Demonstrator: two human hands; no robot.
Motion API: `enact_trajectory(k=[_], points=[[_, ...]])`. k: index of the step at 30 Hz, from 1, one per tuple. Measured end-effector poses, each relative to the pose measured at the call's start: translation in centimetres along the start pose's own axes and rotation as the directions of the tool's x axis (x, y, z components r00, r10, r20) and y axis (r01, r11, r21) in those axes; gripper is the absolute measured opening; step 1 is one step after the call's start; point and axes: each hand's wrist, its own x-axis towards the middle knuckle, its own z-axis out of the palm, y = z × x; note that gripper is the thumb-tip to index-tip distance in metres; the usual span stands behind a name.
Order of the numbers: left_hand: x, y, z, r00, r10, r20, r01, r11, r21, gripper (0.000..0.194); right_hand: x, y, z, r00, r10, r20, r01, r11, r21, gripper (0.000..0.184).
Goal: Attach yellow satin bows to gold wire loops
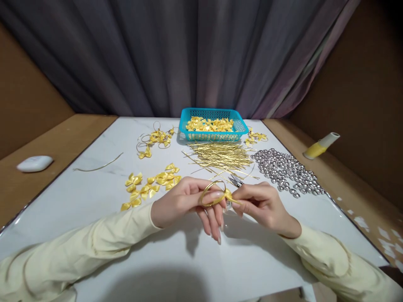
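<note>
My left hand (185, 203) pinches a gold cord loop (211, 193) between thumb and fingers, its other fingers hanging down. Beside it my right hand (262, 205) pinches the small yellow ribbon bow (229, 195) fixed at the loop's right end. Both hands meet above the white table (176, 260), near its middle. A glint of something silver shows under the bow; I cannot make out what it is.
Loose yellow bows (151, 184) lie left of my hands. Gold cord strands (220, 156) and small scissors (235, 180) are behind them, silver bells (285, 170) to the right. A blue basket (212, 124) of bows stands at the back, finished loops (155, 138) beside it.
</note>
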Motion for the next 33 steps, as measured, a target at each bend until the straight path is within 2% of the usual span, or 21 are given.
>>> enact_trajectory(k=[7,15,29,33], points=[[0.0,0.0,0.1,0.999,0.033,-0.010,-0.033,0.999,0.003,0.021,0.1,0.0,-0.1,1.000,-0.008,-0.004,0.008,1.000,0.015,0.017],[-0.1,-0.1,-0.1,1.000,0.007,0.019,-0.007,1.000,-0.008,0.021,0.0,0.0,-0.1,0.999,-0.036,0.005,0.036,0.999,0.012,0.015],[-0.1,0.1,0.1,0.999,-0.035,0.033,0.036,0.999,-0.003,0.020,0.2,-1.1,-0.8,0.994,-0.100,0.050,0.106,0.983,-0.148,0.018],[-0.2,0.3,0.4,0.999,-0.022,0.025,0.021,0.999,0.026,0.021,0.3,-0.9,-1.0,0.994,-0.078,0.077,0.088,0.988,-0.128,0.019]])
